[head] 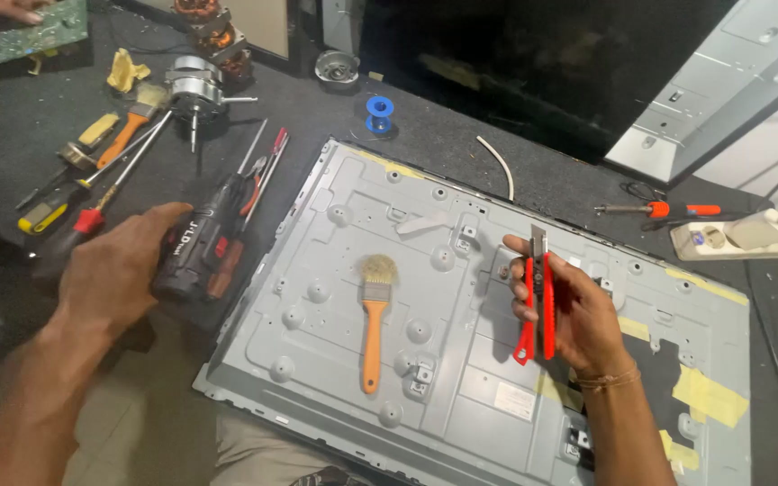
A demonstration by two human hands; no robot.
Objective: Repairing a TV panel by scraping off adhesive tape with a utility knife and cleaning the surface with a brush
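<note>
A red utility knife point(536, 301) is held upright in the right hand point(574, 310), above the right half of a grey metal back panel point(461, 297) that is laid flat on the dark tabletop point(434, 121). The fingers point(522, 290) are clenched around the knife's handle, and the short metal blade is pointed upward, away from the panel. The left hand point(114, 265) is laid over a black cordless screwdriver point(198, 252), which is rested on the tabletop just beside the panel's left edge; the fingers are curled on its body, though a full grasp cannot be confirmed. A paintbrush with an orange handle point(373, 315) is seen lying on the panel between the 2 hands, bristles toward the far edge. Strips of yellow tape point(704, 396) are stuck near the panel's right edge. At the far left of the tabletop, several screwdrivers point(92, 193), a second brush point(132, 121) and a small electric motor point(195, 90) are laid close together. A blue spool point(378, 114) is placed beyond the panel's far edge, with a short white cable piece point(500, 162) near it. A soldering iron with an orange grip point(659, 210) and a white power strip point(740, 236) are set toward the far right corner. A green circuit board point(20, 31) is held by another person's hand point(6, 9) at the far left corner.
</note>
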